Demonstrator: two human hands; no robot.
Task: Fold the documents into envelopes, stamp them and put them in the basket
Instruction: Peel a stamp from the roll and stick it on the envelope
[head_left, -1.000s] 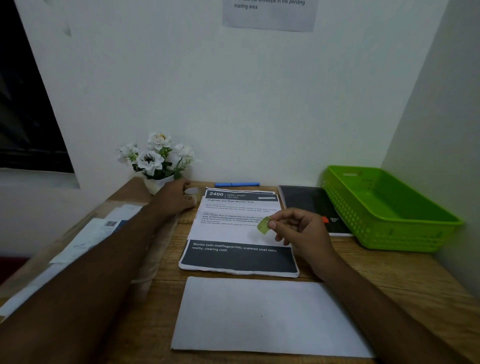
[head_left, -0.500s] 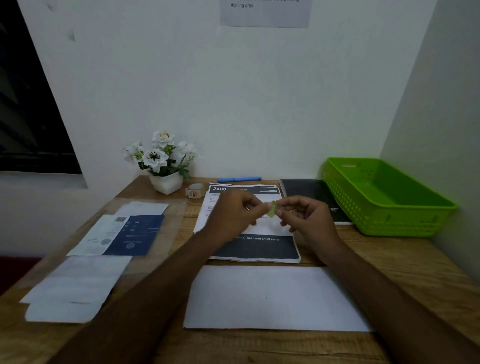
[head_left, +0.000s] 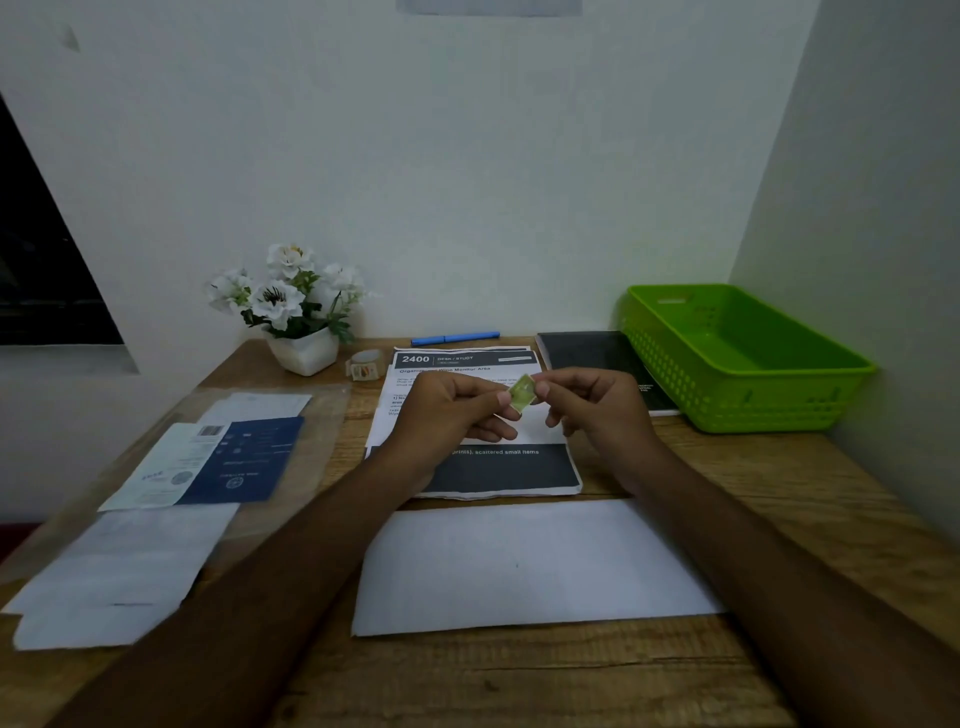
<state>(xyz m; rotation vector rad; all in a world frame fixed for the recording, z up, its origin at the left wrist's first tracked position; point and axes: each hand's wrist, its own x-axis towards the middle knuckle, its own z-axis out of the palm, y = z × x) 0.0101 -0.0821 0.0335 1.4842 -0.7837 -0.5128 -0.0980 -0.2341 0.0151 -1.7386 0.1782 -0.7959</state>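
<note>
So here's where we are: both hands are up over the desk (head_left: 779, 493), and the left hand (head_left: 457, 410) and right hand (head_left: 597, 405) each pinch an edge of the little green stamp (head_left: 522, 391) between thumb and fingertip. The stamp hangs in the air above the printed sheet (head_left: 498, 470). It's not over the white envelope (head_left: 524, 566), which lies flat nearer to us.

What we'd worry about:
- The stamp is tiny and looks flimsy. If we're peeling a backing, two pinches pulling apart could tear it or curl it onto itself.
- If the gummy side is bare, it might cling to a fingertip, and then it lands crooked or not at all.
- If it slips from this spot, it drops onto the sheet rather than the envelope.
- The light is dim, so lining it up in a corner will be fiddly.
- We can't tell whether the envelope has anything inside, so we might be stamping an empty one.
- The basket (head_left: 748, 364) sits well off to the right with nothing visible in it, so the drop-off step isn't done yet.

Readable text: the sheet's header says "2400" and "DESK / STUDY". Under that is a title ending "Wipe Monitor Area", with the start hidden by the left hand. The dark band lower down reads "...prints), scattered small items". The blue leaflet (head_left: 239, 462) on the left has a barcode, but its print is too small to read. The wall notice (head_left: 488, 6) is cut off at the top and we can't make it out.
</note>
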